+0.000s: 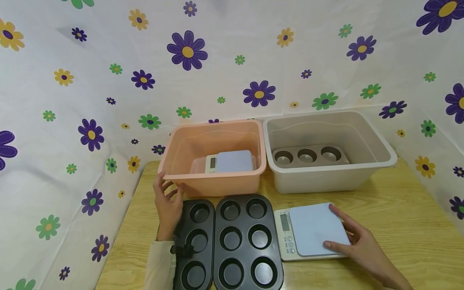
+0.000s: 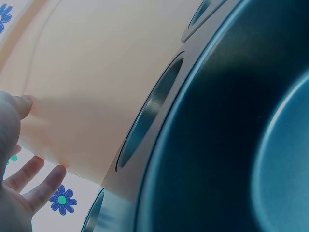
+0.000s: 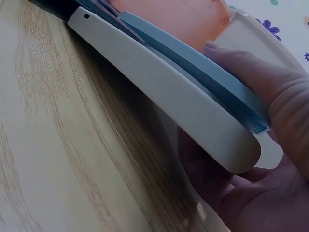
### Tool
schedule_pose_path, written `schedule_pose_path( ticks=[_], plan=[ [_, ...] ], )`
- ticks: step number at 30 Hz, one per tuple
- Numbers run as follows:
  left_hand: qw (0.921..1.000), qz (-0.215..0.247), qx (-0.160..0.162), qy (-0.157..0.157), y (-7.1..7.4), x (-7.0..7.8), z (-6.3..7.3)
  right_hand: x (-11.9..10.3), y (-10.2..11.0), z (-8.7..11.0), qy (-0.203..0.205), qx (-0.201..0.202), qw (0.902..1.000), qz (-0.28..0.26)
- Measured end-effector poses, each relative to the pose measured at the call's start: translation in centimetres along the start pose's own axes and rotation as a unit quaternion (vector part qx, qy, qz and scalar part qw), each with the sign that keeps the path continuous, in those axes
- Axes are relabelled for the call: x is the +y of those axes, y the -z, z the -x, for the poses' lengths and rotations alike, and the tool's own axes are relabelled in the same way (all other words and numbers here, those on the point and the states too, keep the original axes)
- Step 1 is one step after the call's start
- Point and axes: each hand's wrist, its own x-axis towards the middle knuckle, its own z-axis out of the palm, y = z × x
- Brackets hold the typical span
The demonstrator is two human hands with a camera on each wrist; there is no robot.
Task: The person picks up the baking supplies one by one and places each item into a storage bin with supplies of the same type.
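My right hand [image 1: 366, 245] grips a kitchen scale [image 1: 319, 229] by its right side, thumb on the blue-white platform and fingers lower down. In the right wrist view the scale's white body [image 3: 169, 96] is tilted, with fingers under its edge. My left hand [image 1: 169, 207] is at the front left corner of the peach bin [image 1: 217, 185], its fingers spread and tips touching the wall near the rim. Inside that bin lies another kitchen scale [image 1: 233, 161]. Below the left hand lies a dark muffin tin [image 1: 206, 257], partly covered by the forearm.
A second dark muffin tin [image 1: 246, 225] lies between the first tin and the gripped scale. To the right of the peach bin stands a cream bin [image 1: 326, 177] with a lighter muffin tin [image 1: 311, 158] inside. A flowered cloth [image 1: 224, 72] hangs behind the wooden table [image 1: 398, 225].
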Motion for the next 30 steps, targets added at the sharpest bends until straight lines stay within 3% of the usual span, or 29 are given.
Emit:
schedule_pose_path(
  ticks=[7, 11, 21, 27, 30],
  plan=[
    [1.0000, -0.006, 0.003, -0.003, 0.0, -0.2, 0.0, -0.1, 0.3, -0.2, 0.000, -0.027, 0.9996, 0.001],
    [1.0000, -0.005, 0.004, -0.005, 0.0, -0.3, 0.0, -0.4, 0.7, -0.1, -0.003, -0.025, 0.9997, 0.009],
    [1.0000, -0.007, 0.003, -0.005, 0.0, -0.3, 0.0, -1.2, 1.9, 0.0, -0.001, -0.015, 0.9993, -0.035],
    [1.0000, -0.002, 0.001, 0.007, 0.1, -0.3, 0.0, -2.6, 2.5, 0.2, 0.027, -0.029, 0.9958, -0.083],
    [1.0000, -0.001, 0.001, 0.008, 0.1, -0.4, 0.0, -3.5, 2.9, 0.2, 0.048, -0.025, 0.9955, -0.077]
  ],
)
